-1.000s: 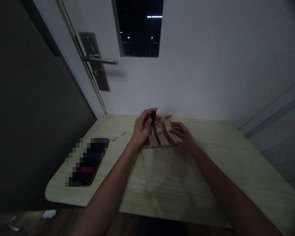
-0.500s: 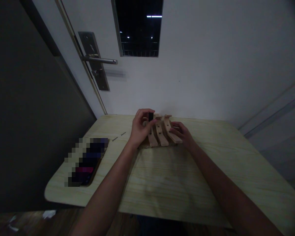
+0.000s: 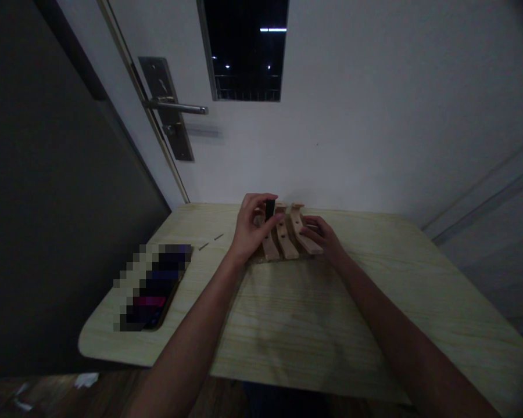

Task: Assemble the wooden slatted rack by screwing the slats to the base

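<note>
A small wooden rack (image 3: 286, 242) with curved, hooked slats and dark holes stands near the far side of the table. My left hand (image 3: 249, 229) is at its left end, thumb and fingers closed round a short upright black piece (image 3: 270, 208). Whether that piece touches the slats I cannot tell. On the other side, my right hand (image 3: 325, 237) grips the rightmost slat (image 3: 303, 232), with fingers partly hidden behind it. Two thin metal screws or nails (image 3: 204, 246) lie to the left of my left hand.
A phone (image 3: 165, 284), partly pixelated, lies on the left of the pale wood table (image 3: 287, 331). Behind the table rises a white door with a lever handle (image 3: 178, 108) and a dark window (image 3: 248, 52). White scraps (image 3: 87, 380) lie on the floor at lower left.
My left hand has shifted slightly to the right with the black piece. My right hand and the rack have stayed in place.
</note>
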### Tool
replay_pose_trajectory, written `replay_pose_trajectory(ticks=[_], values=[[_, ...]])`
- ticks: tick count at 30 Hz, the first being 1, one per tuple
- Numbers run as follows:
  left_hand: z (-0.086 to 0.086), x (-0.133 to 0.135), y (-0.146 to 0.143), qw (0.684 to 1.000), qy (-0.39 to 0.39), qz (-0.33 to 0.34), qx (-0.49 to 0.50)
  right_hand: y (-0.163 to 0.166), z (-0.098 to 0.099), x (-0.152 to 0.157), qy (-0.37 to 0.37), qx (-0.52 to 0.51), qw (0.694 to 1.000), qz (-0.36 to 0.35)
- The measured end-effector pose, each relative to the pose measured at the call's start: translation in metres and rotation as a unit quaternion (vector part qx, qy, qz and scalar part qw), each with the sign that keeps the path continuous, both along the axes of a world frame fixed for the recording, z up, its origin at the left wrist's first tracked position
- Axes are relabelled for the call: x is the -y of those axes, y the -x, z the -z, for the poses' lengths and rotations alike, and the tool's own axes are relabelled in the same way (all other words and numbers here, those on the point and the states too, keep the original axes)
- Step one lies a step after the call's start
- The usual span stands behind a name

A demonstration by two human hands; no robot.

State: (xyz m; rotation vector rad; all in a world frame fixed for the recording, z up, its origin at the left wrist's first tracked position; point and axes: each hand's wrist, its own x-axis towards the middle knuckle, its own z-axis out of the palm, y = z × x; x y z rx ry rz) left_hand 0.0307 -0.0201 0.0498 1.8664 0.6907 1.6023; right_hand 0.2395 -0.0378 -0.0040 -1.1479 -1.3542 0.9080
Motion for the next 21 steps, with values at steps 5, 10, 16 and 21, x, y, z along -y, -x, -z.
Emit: replay_pose_trajectory(ticks=[5, 10, 16, 21], values=[[0.0017, -0.0030, 0.0012, 1.000, 0.003, 0.014, -0.004, 0.0001, -0.0013, 0.0003, 0.000, 0.000, 1.000, 0.007], [0.0007, -0.0001, 0.0005, 0.997, 0.016, 0.070, 0.016, 0.0008, -0.0034, 0.0011, 0.006, 0.011, 1.000, 0.011], [0.0012, -0.0002, -0.0013, 1.000, 0.000, -0.020, -0.006, 0.0003, -0.0021, 0.0004, 0.003, -0.002, 1.000, 0.006], [0.0021, -0.0023, -0.0012, 1.000, 0.008, -0.026, -0.003, 0.0010, -0.0021, 0.0006, 0.006, -0.002, 1.000, 0.007]])
